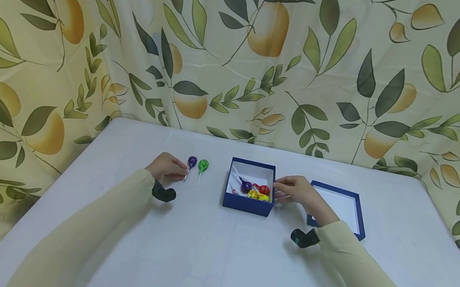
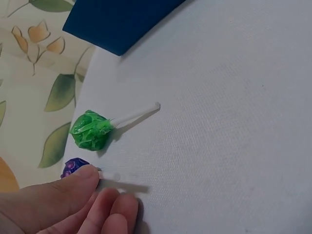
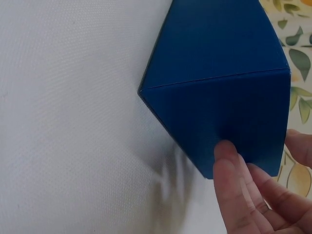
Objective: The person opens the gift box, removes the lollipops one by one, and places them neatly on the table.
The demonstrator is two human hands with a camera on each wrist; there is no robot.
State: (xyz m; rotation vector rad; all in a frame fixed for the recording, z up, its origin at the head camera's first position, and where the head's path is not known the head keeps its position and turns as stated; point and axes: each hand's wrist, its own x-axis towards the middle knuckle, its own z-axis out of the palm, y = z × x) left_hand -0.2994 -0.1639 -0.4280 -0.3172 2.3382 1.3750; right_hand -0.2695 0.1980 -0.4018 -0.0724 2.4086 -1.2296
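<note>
On the white tabletop (image 1: 200, 261) the left hand (image 1: 166, 167) rests with fingers curled, its thumb and fingertips pinching the stick of the purple lollipop (image 1: 192, 162), which lies flat just beside the green lollipop (image 1: 203, 165); both lie left of the blue box (image 1: 247, 205). The right hand (image 1: 295, 191) is held against the box's right wall, thumb pressed to its outer face and fingers at the rim; inside lie several wrapped lollipops (image 1: 256, 190), and the blue lid (image 1: 341, 206) lies upturned behind that hand.
</note>
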